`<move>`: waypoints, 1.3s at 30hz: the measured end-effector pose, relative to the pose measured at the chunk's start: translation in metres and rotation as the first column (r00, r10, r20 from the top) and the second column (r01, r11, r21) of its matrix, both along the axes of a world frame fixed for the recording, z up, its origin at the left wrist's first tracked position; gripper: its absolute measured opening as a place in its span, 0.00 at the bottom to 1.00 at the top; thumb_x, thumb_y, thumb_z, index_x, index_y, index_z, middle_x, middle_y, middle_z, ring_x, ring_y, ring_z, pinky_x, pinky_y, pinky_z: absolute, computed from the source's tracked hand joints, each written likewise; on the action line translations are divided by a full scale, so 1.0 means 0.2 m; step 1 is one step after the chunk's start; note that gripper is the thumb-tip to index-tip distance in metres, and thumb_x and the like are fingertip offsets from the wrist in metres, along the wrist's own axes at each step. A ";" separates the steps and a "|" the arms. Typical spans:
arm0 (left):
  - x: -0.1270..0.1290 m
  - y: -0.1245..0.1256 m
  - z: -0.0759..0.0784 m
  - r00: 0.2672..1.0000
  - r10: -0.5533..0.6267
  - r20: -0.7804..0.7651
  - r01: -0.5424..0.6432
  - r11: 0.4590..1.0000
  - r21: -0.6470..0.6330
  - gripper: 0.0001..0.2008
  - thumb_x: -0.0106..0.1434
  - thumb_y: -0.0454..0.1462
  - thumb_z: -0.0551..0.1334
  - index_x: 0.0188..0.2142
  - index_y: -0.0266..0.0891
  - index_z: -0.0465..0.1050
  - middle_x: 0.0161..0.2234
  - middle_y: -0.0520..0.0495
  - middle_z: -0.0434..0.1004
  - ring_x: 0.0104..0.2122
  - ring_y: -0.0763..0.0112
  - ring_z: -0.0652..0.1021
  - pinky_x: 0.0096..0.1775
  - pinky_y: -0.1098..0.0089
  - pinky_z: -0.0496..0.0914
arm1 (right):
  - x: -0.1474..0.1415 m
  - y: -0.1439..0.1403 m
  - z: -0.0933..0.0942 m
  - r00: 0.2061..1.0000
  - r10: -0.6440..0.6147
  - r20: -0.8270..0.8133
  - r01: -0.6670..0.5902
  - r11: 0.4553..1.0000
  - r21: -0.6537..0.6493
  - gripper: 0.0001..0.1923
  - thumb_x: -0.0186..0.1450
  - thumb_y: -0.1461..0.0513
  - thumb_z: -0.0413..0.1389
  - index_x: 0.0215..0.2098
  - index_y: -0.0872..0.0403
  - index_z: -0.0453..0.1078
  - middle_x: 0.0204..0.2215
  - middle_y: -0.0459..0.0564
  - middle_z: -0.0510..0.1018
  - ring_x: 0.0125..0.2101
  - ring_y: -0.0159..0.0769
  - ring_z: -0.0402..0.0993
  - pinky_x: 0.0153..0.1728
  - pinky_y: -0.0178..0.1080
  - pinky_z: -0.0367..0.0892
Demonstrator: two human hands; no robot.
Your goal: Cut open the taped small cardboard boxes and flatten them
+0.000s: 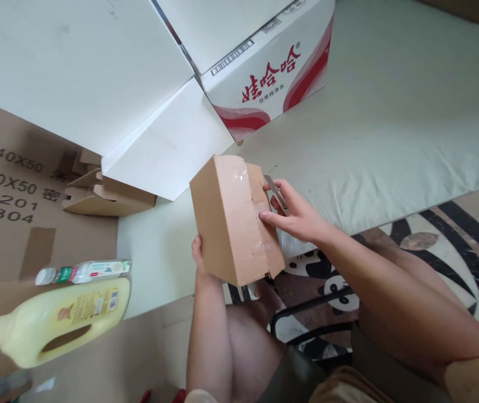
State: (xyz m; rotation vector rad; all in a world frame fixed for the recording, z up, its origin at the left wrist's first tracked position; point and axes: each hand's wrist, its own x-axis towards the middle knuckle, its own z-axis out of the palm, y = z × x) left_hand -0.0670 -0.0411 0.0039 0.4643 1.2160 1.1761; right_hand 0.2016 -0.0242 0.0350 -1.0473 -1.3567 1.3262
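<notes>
A small brown cardboard box (pixel 233 218) is tilted in front of me, with clear tape along its seam. My left hand (pixel 198 254) grips its lower left side; most of those fingers are hidden behind the box. At the right side of the box, my right hand (pixel 293 212) is closed around a slim grey box cutter (pixel 277 193). The thumb of that hand rests at the edge of a flap by the taped seam. Whether a blade is out, I cannot tell.
White water cartons (pixel 273 78) with red print stand at the back of the pale cloth-covered table (pixel 399 123). To the left are a large brown carton (pixel 8 184), a folded cardboard piece (pixel 108 196), a clear bottle (pixel 92 272) and a yellow jug (pixel 71 319).
</notes>
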 end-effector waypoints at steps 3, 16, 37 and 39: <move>0.01 0.00 0.01 0.999 0.011 -0.042 -0.012 1.000 -0.014 0.32 0.51 0.60 0.65 0.46 0.40 0.79 0.41 0.42 0.84 0.42 0.50 0.82 0.43 0.56 0.77 | 0.02 -0.01 0.01 1.000 0.004 0.020 -0.004 1.000 -0.023 0.27 0.62 0.49 0.62 0.53 0.49 0.59 0.45 0.51 0.73 0.39 0.38 0.70 0.42 0.44 0.66; 0.03 0.01 0.05 0.999 0.026 -0.044 -0.024 0.999 0.041 0.27 0.48 0.54 0.68 0.43 0.41 0.80 0.43 0.41 0.85 0.43 0.49 0.83 0.44 0.54 0.77 | -0.02 -0.01 -0.02 0.993 0.061 -0.105 -0.073 0.991 -0.111 0.29 0.64 0.50 0.60 0.57 0.49 0.56 0.48 0.53 0.74 0.48 0.44 0.73 0.50 0.51 0.69; -0.02 0.01 0.05 0.995 -0.022 -0.100 0.030 0.996 0.083 0.29 0.47 0.54 0.72 0.45 0.40 0.79 0.39 0.44 0.85 0.39 0.54 0.83 0.44 0.58 0.76 | 0.01 -0.02 0.05 0.983 0.052 0.178 -0.033 0.994 -0.107 0.39 0.56 0.57 0.58 0.64 0.52 0.56 0.57 0.61 0.73 0.55 0.58 0.72 0.51 0.56 0.69; -0.02 0.01 0.05 0.997 -0.027 -0.076 0.034 0.996 0.085 0.30 0.47 0.53 0.72 0.47 0.41 0.78 0.38 0.45 0.85 0.40 0.54 0.83 0.45 0.57 0.75 | 0.02 -0.02 0.06 0.979 0.055 0.194 -0.035 0.994 -0.103 0.38 0.55 0.56 0.58 0.64 0.52 0.56 0.56 0.62 0.74 0.54 0.58 0.73 0.50 0.55 0.70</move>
